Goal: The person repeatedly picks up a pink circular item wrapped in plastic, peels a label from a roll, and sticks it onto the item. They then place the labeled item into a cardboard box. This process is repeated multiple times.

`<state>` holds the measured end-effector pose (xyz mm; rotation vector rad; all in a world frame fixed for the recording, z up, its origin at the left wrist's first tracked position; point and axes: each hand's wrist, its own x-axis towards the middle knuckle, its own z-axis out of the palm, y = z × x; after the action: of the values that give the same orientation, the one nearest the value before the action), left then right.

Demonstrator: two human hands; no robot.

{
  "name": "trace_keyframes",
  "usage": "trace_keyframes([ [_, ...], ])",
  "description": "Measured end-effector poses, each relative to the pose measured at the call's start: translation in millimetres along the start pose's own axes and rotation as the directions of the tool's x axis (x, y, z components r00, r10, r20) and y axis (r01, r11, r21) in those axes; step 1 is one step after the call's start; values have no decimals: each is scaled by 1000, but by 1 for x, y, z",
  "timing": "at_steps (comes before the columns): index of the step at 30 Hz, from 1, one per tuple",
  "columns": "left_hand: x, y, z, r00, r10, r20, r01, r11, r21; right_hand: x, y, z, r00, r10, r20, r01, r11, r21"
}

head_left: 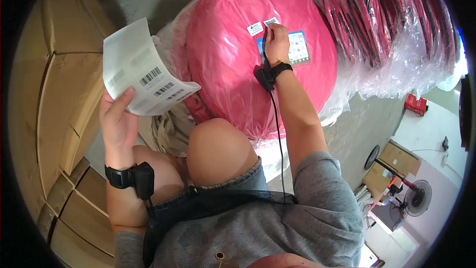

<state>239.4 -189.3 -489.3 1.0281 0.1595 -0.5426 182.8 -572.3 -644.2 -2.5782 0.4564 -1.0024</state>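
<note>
My left hand (117, 119) pinches the lower edge of a curling white sheet of barcode labels (131, 64), thumb on top. In front of my knees is a large round pink item (225, 39) wrapped in clear plastic. On its upper face, my right hand (277, 44) has its fingers curled together, tips at a small white barcode sticker (271, 21). Whether they grip the sticker's edge or press it down is hard to see. Just left of it sits a white warning label (254, 29). A blue and white printed card (299, 47) lies partly under my right hand.
More pink items in clear plastic (382, 20) are stacked at the upper right. Cardboard boxes (69, 119) line the left side. A fan (418, 197), cartons (396, 159) and a red box (415, 104) stand farther right. A black cable (277, 134) hangs from my right wrist.
</note>
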Motion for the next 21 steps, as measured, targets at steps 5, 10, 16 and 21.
trace_keyframes([
  [5, 1, -1, 0, 1000, -7, -20, 7, 1000, 15, -3, 6, 5, 1000, -7, -17, 7, 1000, 9],
  [10, 1, -1, 0, 1000, 1, -12, -1, 1000, 12, -4, 8, 6, 998, -33, 55, 35, 999, -33],
  [16, 1, 0, -2, 1000, 7, 10, -7, 1000, -2, -4, -2, -10, 963, 68, 261, -16, 981, -195],
  [21, 2, 0, -1, 1000, 24, -7, -24, 1000, 4, -5, -2, -10, 902, 187, 388, 18, 884, -467],
])
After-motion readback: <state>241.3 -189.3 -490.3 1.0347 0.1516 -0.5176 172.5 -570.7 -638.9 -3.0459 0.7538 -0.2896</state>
